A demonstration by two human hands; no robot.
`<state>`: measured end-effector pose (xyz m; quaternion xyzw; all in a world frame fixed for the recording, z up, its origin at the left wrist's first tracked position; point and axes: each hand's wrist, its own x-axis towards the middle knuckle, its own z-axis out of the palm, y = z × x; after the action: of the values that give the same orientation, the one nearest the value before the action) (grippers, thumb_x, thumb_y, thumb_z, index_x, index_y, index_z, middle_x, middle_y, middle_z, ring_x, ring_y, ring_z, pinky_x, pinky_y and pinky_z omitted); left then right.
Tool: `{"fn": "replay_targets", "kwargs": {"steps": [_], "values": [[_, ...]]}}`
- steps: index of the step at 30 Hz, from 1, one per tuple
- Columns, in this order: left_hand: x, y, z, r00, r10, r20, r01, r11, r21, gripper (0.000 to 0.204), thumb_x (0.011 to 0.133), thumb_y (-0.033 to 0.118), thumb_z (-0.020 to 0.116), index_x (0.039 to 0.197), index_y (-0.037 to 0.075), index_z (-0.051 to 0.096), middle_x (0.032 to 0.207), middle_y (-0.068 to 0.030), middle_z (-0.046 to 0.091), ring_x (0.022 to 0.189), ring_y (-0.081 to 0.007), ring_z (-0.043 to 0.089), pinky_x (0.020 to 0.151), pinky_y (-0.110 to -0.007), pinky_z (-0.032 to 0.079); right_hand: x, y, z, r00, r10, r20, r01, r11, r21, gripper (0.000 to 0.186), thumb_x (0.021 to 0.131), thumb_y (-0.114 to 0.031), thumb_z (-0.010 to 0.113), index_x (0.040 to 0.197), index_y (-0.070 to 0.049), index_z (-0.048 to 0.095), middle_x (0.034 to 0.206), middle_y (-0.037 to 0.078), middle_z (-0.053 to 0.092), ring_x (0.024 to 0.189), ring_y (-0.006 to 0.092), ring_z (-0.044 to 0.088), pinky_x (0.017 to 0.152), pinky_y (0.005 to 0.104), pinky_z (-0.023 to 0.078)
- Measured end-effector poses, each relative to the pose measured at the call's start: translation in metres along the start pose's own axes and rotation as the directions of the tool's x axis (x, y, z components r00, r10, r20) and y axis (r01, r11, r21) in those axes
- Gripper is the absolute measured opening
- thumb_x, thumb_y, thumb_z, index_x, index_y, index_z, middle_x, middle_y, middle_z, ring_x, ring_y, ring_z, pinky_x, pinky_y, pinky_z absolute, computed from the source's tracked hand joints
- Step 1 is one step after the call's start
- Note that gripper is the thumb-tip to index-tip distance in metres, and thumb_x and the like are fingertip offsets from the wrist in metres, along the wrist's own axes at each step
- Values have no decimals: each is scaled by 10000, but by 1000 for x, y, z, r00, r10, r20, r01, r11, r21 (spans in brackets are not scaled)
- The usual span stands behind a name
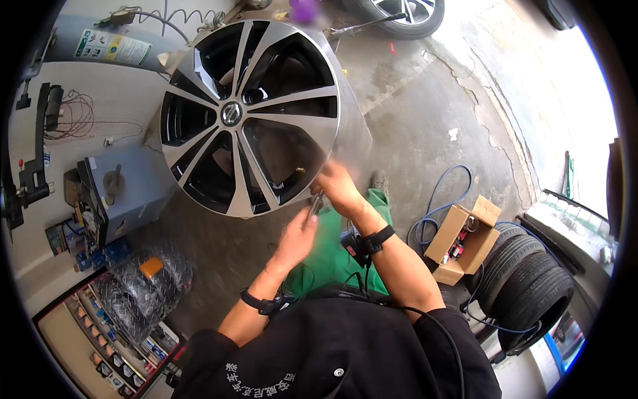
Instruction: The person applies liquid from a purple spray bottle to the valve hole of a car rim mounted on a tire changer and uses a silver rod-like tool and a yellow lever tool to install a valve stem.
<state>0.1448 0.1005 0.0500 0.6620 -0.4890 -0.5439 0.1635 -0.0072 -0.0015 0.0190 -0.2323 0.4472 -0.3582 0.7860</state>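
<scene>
A silver-and-black alloy wheel (272, 46) fills the upper middle, close in front of me. My left hand (299, 239) is closed on a slim metal tool (315, 207) just below the rim. My right hand (339, 189) is curled at the rim's lower right edge, by the upper end of that tool; its fingertips are blurred, so I cannot make out exactly what they hold. The rim's right side is smeared near this hand.
A grey gas cylinder (139, 46) and blue-grey machine (133, 199) stand left; a tool tray (66, 319) and wrapped bundle (133, 299) lie lower left. Right are a blue hose (452, 166), cardboard box (445, 239) and stacked tyres (531, 286). Another wheel (399, 26) lies at top.
</scene>
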Motion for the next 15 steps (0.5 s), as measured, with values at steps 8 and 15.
{"fn": "replay_targets", "kwargs": {"steps": [8,15], "values": [[-30,80,-123,982,51,180,-36,996,-84,483,1082,206,478,1553,196,370,872,-17,593,547,-40,491,527,-184,444,-9,16,13,997,-55,-62,69,964,256,233,1001,-161,632,1180,-12,636,952,19,671,778,95,611,688,236,504],[-1,149,-151,958,219,187,-287,679,675,462,961,37,522,1376,224,603,775,-93,571,652,-195,527,655,-319,470,1,42,12,992,-109,-69,127,911,391,305,1007,-154,632,1268,1,614,1010,20,661,846,93,597,731,246,513]]}}
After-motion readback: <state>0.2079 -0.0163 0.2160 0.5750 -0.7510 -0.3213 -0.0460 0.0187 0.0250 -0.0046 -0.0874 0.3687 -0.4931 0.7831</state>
